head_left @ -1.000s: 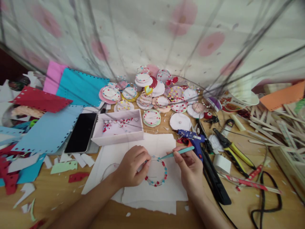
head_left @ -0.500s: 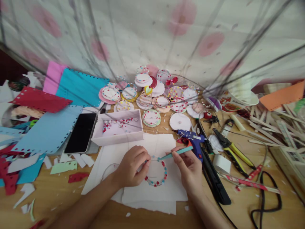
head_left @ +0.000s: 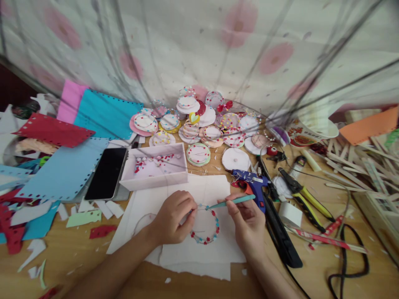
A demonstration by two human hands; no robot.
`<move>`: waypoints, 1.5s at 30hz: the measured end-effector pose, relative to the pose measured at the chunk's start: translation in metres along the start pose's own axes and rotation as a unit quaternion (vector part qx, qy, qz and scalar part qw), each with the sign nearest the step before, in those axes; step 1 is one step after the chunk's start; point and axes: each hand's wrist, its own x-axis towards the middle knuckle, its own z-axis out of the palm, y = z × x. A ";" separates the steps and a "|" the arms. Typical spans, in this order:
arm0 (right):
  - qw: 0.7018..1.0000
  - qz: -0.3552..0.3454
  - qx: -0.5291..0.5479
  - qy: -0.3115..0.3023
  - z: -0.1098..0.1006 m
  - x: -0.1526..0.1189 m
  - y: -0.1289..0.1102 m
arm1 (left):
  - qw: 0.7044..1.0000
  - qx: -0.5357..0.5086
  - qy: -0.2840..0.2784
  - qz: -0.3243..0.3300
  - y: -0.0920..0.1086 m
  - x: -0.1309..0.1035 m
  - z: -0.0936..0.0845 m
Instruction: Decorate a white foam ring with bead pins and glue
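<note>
Over white paper (head_left: 205, 259), a thin ring (head_left: 217, 229) dotted with small red and light-blue pieces is pinched at its upper left by my left hand (head_left: 177, 218). My right hand (head_left: 249, 222) holds teal tweezers (head_left: 238, 200), whose tip meets the top of the ring. Whether the tip grips a piece is too small to tell. Left of my left hand, part of another thin ring (head_left: 137, 226) lies on the paper. A white box (head_left: 156, 180) with small red and pale pieces inside stands just beyond the paper.
Several decorated paper discs (head_left: 199, 153) crowd the back. A phone (head_left: 106, 174), coloured sheets (head_left: 68, 170) and paper scraps lie left. To the right are a blue glue gun (head_left: 251, 178), yellow-black pliers (head_left: 307, 201), a white adapter (head_left: 290, 214), a black cord and wooden sticks (head_left: 352, 166).
My right hand and the tweezers' rear end have shifted very slightly right and down. The tip stays at the ring, and my left hand keeps its place.
</note>
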 end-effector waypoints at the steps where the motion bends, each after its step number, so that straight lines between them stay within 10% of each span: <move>1: 1.000 -0.007 0.000 -0.004 0.000 -0.001 0.000 | 1.000 -0.001 -0.002 -0.001 0.000 0.000 0.000; 17: 0.896 -0.385 -0.152 -0.163 -0.010 0.005 -0.007 | 0.998 0.030 -0.028 -0.041 0.001 0.001 0.001; 27: 0.730 -0.567 -0.304 -0.232 -0.011 0.004 -0.015 | 0.997 0.021 -0.025 -0.077 0.000 0.002 0.002; 34: 0.770 -0.545 -0.256 -0.211 -0.014 0.002 -0.013 | 0.995 -0.017 -0.022 -0.092 0.000 0.003 0.001; 45: 0.751 -0.555 -0.260 -0.244 -0.008 -0.002 -0.018 | 0.994 -0.022 -0.012 -0.104 0.000 0.003 0.001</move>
